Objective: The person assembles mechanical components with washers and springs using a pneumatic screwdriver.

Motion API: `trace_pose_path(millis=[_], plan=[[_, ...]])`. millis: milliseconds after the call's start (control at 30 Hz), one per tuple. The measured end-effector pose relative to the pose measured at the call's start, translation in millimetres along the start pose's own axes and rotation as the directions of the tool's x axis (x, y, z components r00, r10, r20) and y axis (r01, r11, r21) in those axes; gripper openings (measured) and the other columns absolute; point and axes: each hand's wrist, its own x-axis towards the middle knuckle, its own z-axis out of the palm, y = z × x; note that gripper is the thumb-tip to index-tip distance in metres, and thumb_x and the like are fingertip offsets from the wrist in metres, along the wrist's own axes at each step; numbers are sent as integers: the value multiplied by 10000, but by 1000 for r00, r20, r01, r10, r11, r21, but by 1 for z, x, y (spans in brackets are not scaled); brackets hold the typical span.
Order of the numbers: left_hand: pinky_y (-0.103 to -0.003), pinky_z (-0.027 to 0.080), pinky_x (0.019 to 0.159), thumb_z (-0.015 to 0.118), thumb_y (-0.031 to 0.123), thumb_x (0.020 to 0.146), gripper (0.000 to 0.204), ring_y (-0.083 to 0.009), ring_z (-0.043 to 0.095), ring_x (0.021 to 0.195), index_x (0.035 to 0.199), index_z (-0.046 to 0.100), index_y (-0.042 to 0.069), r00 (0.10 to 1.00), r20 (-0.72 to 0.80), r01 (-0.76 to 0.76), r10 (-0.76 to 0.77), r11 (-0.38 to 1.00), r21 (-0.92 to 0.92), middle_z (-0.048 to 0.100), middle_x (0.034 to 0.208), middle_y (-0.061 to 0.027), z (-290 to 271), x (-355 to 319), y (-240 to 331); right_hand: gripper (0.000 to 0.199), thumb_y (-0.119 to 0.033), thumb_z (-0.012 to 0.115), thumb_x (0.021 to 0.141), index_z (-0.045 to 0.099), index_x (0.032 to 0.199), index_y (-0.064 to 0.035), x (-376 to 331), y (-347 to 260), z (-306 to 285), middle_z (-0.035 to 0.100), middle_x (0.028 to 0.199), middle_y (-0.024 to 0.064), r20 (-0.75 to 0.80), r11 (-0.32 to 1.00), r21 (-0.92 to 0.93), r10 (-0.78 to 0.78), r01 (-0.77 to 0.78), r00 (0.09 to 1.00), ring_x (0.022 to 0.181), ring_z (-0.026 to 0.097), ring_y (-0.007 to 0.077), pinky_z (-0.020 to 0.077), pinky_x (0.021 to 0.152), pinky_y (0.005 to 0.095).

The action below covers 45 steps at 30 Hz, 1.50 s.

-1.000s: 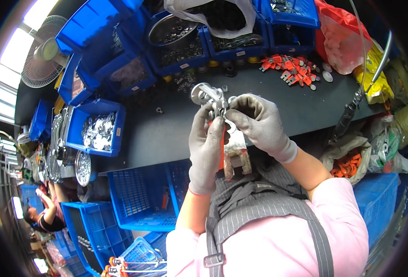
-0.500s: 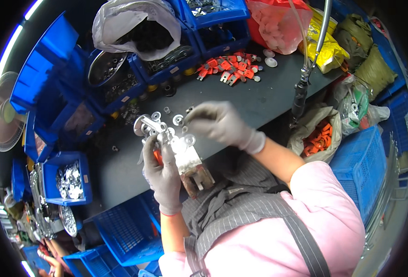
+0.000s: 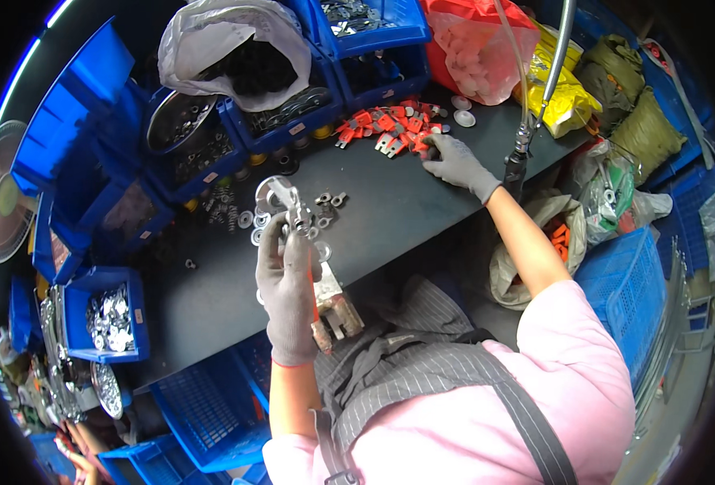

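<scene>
My gloved left hand [image 3: 287,295] is raised over the near edge of the dark table, its fingers closed around a shiny metal fitting [image 3: 297,214] with a round disc end. A thin orange-red edge shows along that palm; what it belongs to is hidden. Just right of this hand stands a worn metal block fixture [image 3: 337,311]. My gloved right hand [image 3: 462,168] reaches to the right end of a pile of red plastic pieces with metal tips [image 3: 385,125]. Its thumb and fingertips pinch at one red piece [image 3: 423,149], partly covered by the fingers.
Metal washers [image 3: 259,236] and small nuts [image 3: 331,199] lie behind my left hand. Blue parts bins [image 3: 297,129] line the back and left. A hanging air tool [image 3: 517,166] is beside my right wrist. Right of the table are a sack of orange parts [image 3: 527,267] and a blue crate [image 3: 624,299].
My right hand has moved from beside the left hand, away and to the right, onto the red pile. My left hand still holds the metal fitting, now turned more upright.
</scene>
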Motion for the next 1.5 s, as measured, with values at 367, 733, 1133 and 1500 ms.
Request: trace_pose_path(millis=[367, 733, 1133, 1500], plan=[[-252, 450, 617, 672, 354, 1145, 441, -62, 571, 692, 1476, 618, 68, 997, -3, 70, -71, 990, -122, 666, 862, -4, 3, -1, 6, 332, -367, 812, 959, 739, 1087, -69, 8, 1, 0, 775, 984, 156, 92, 995, -82, -54, 61, 994, 964, 766, 366, 581, 866, 516], [-225, 408, 590, 654, 242, 1169, 327, -38, 522, 682, 1435, 630, 53, 987, -35, 150, -158, 973, -174, 587, 830, 37, -3, -3, 17, 278, -66, 910, 862, 809, 1112, -1, -84, -222, -86, 810, 948, 108, -136, 606, 719, -358, 341, 924, 829, 778, 192, 590, 778, 302], [-237, 514, 796, 704, 188, 1142, 372, -52, 606, 908, 1446, 625, -13, 998, -55, -31, 37, 995, 96, 681, 1025, -8, -22, -9, 3, 326, -44, 948, 820, 826, 1121, -23, -69, -273, -79, 815, 991, 122, -175, 559, 584, -621, 588, 764, 844, 788, 246, 605, 771, 332], [-203, 419, 613, 633, 283, 1181, 487, -25, 515, 715, 1600, 559, 46, 993, -15, 111, -118, 963, -246, 640, 976, 31, -39, 10, 19, 395, -161, 952, 855, 837, 1215, -47, -53, -310, -41, 798, 1005, 138, -303, 588, 497, -571, 638, 763, 774, 787, 256, 614, 677, 341]])
